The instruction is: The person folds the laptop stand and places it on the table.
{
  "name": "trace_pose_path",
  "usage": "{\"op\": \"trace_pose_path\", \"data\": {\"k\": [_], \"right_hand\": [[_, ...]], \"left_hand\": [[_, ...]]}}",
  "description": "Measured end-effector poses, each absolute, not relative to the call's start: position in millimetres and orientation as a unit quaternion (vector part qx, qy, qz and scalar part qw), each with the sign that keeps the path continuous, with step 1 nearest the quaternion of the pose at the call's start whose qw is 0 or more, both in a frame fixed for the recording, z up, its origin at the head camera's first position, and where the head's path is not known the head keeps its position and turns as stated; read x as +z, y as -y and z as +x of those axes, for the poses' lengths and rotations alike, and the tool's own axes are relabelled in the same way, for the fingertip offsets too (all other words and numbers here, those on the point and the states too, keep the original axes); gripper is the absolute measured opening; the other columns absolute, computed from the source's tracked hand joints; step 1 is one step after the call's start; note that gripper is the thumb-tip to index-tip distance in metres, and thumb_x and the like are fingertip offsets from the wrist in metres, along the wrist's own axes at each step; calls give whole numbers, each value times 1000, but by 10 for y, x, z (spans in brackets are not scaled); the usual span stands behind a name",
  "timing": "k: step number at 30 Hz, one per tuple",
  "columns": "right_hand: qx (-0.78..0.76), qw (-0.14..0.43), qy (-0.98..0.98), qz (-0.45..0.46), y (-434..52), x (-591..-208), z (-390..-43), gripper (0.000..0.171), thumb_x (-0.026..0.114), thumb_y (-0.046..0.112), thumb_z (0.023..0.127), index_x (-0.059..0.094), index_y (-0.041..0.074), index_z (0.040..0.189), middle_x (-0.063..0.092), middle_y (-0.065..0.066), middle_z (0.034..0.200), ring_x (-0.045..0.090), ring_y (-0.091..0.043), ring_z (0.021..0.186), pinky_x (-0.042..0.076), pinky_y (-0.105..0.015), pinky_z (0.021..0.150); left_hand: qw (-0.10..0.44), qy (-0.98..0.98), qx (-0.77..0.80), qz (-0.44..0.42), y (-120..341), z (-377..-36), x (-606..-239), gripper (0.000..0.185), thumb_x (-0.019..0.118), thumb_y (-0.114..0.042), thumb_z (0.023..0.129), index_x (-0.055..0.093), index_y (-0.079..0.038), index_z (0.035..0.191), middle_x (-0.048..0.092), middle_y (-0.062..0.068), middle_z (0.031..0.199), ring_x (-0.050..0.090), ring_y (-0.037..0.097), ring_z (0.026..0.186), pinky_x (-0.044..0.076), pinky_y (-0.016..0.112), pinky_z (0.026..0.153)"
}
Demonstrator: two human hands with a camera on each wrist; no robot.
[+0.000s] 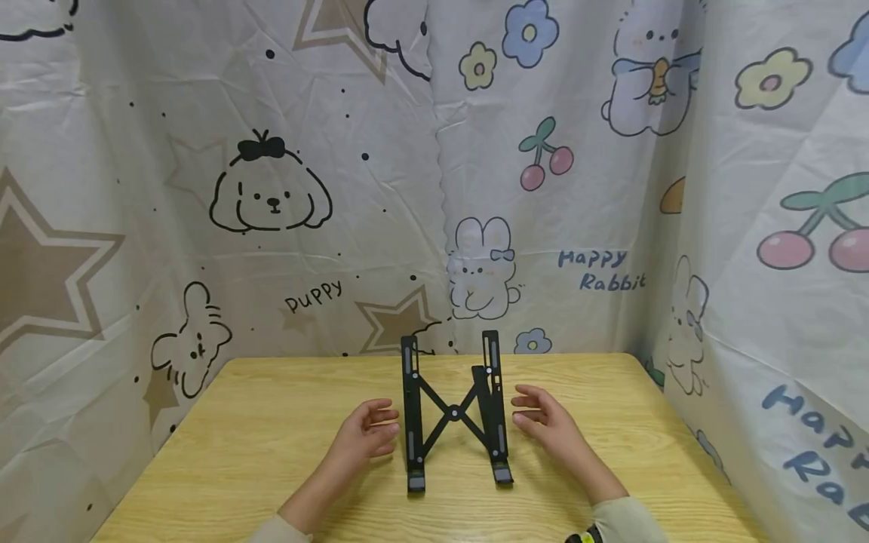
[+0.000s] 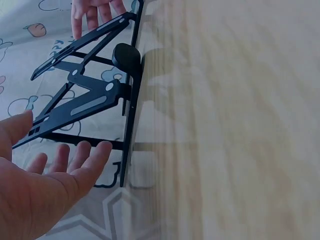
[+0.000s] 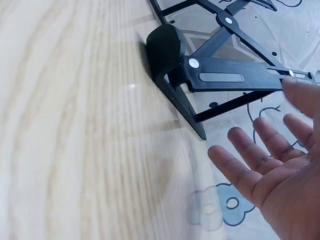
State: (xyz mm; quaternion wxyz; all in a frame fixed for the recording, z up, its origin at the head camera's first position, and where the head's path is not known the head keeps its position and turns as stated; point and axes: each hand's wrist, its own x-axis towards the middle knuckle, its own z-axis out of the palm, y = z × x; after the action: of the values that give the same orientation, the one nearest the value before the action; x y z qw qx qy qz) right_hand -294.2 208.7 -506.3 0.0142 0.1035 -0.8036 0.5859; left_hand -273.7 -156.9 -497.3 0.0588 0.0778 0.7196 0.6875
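So we've got a black folding laptop stand on the desk, smack between two sets of fingers: just right of the left ones, just left of the right ones. The bit we'd care about is its long axis. The left rail and right rail run away from the person, so they lie across the line between the fingers instead of pointing at either set. As we read it, anything going inward from either side would meet a rail's long flank, not an end. The front lips come nearer the person than the fingertips do.

Which side's closer? Honestly a tie for us: the left hand and right hand each leave a slim gap to their rail in the head view.

Neither hand has hold of anything. The left fingers are loosely bent and parted, thumb well off them, palm toward the stand. The right fingers pretty much mirror that, slack and spread.

Further out, we've got pale sleeves behind the fingers, and a cartoon-print curtain well beyond them, past the desk's far edge.
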Motion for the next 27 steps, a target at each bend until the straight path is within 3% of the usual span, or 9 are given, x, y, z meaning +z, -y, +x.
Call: {"op": "trace_pose_path", "data": {"k": [7, 15, 27], "right_hand": [[626, -12, 774, 97, -2032, -5073, -3009, 45, 63, 1, 100, 49, 1, 142, 58, -28, 132, 67, -34, 112, 61, -48, 83], [638, -51, 760, 112, -2039, -5072, -3041, 50, 61, 1, 100, 43, -2, 147, 58, -29, 132, 70, -31, 104, 60, -56, 82], [646, -67, 753, 108, -2001, -5083, -3074, 42, 56, -7, 97, 47, -1, 138, 59, -26, 128, 69, -25, 102, 61, -52, 80]], "left_hand": [[76, -711, 694, 85, 1508, -2796, -4998, 52, 62, -8, 101, 41, 6, 147, 54, 28, 139, 61, 39, 122, 57, 56, 91], [87, -697, 707, 85, 1461, -2871, -5052, 49, 63, -5, 100, 44, 6, 144, 54, 29, 136, 65, 30, 113, 58, 55, 90], [88, -702, 703, 73, 1413, -2906, -5072, 45, 61, 1, 99, 47, 5, 142, 58, 27, 129, 67, 27, 104, 61, 50, 84]]}}
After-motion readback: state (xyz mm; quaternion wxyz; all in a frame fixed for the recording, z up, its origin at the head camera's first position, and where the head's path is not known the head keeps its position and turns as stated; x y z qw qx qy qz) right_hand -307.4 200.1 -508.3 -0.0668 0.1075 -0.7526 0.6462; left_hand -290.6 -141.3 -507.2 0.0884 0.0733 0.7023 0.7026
